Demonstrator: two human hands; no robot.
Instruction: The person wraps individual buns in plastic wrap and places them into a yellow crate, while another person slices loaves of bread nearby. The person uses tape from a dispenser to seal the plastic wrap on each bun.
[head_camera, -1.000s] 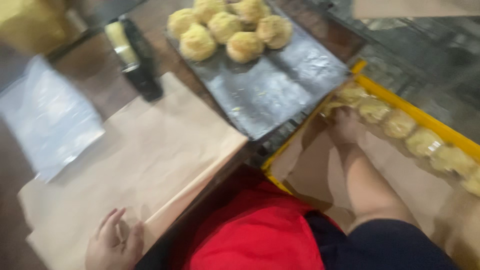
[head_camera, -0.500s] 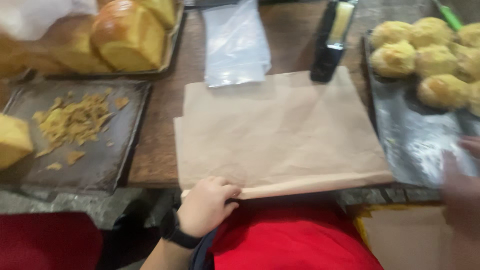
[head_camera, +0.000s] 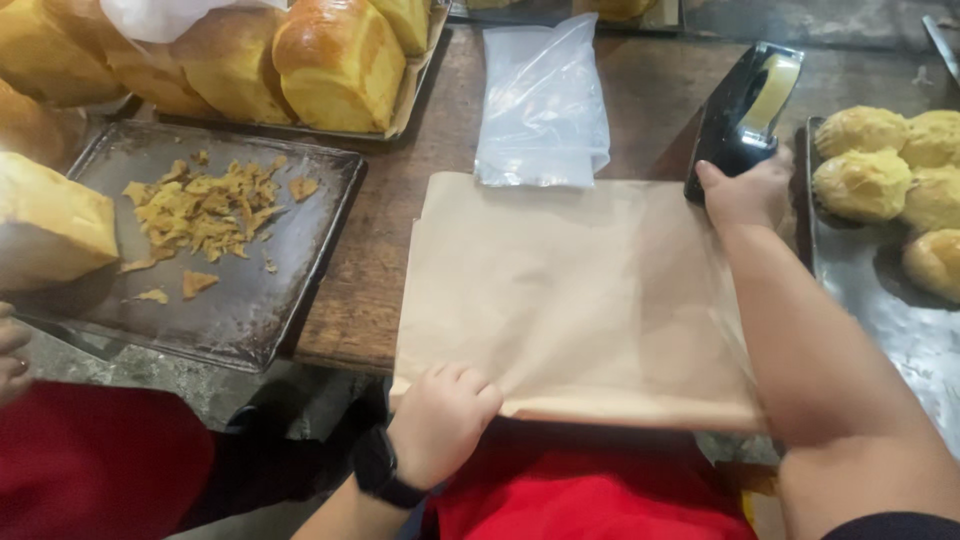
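A stack of brown paper sheets (head_camera: 560, 290) lies on the wooden table in front of me. My left hand (head_camera: 440, 420), with a black watch at the wrist, presses on the near left edge of the paper with fingers curled. My right hand (head_camera: 745, 190) reaches across the paper's far right corner and grips the base of a black tape dispenser (head_camera: 745, 110) holding a yellowish roll. A clear plastic bag (head_camera: 545, 100) lies flat just beyond the paper.
A dark baking tray (head_camera: 300, 290) with crumbs and a cut bread piece (head_camera: 50, 225) sits at left. Golden loaves (head_camera: 300, 55) fill a tray behind it. Round buns (head_camera: 900, 160) rest on a metal tray (head_camera: 870, 290) at right. Another person's hand (head_camera: 10, 350) shows at far left.
My right hand has come up from the right edge and taken hold of the tape dispenser. My left hand stays on the paper's near edge. The view has barely shifted since half a second ago.
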